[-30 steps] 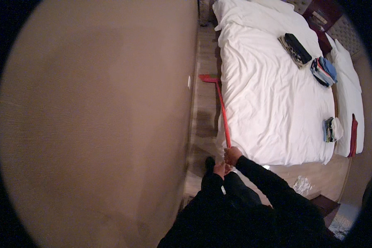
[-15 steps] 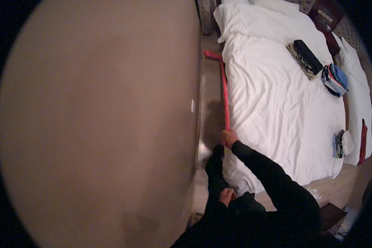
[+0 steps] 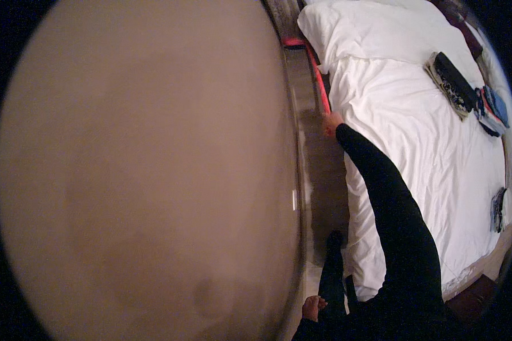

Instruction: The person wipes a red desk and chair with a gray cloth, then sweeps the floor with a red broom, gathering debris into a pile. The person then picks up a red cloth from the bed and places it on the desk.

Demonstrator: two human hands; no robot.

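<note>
My right hand (image 3: 331, 124) is stretched far forward, closed round the near end of a long red stick (image 3: 320, 82). At its far end the stick meets a short red crosspiece (image 3: 294, 42); what kind of tool it is I cannot make out. It lies low in the narrow gap between the wall and the bed (image 3: 392, 113), along the bed's edge. My left hand (image 3: 311, 307) hangs low beside my leg near the wall, its fingers curled, with nothing seen in them.
A plain brown wall (image 3: 153, 170) with a small white plate (image 3: 294, 200) rises on the left. Folded dark clothes (image 3: 452, 82) and a blue-topped clothes stack (image 3: 492, 111) lie on the bed's right side, another pile (image 3: 498, 210) nearer. A dark red item (image 3: 472, 298) is at lower right.
My right hand has reached farther forward along the gap, pushing the red stick toward the bed's head end. My view has shifted forward, and my left hand sits lower in it.
</note>
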